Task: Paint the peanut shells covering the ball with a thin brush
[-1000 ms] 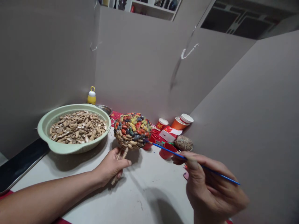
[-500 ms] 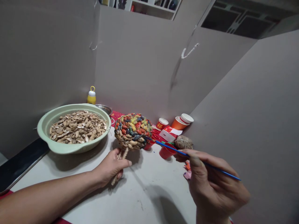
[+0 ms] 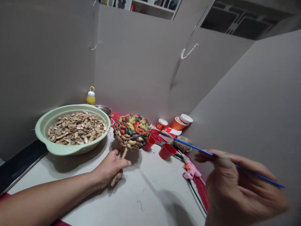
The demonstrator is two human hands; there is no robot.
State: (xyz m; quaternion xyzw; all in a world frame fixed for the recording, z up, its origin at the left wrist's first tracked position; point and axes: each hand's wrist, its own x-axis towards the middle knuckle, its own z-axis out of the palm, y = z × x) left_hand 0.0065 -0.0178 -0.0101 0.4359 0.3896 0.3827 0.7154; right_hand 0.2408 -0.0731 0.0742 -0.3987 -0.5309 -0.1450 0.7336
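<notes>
A ball of peanut shells [image 3: 132,131], its top painted red, yellow, green and blue, stands on a stem of shells above the white table [image 3: 145,194]. My left hand [image 3: 110,168] is closed round that stem. My right hand [image 3: 237,188], blurred at the lower right, pinches a thin blue paintbrush [image 3: 211,153]. The brush tip points left, over a red cup [image 3: 166,151], a short way from the ball.
A green colander [image 3: 44,138] full of peanut shells sits at the left, a yellow bottle [image 3: 91,96] behind it. Stacked paper cups [image 3: 182,121], a twine ball [image 3: 182,143] and a pink glue gun [image 3: 191,171] lie at the right. Grey boards wall the table.
My right hand has drawn back to the right with the brush, so its tip has left the painted ball. The left hand and ball have stayed put.
</notes>
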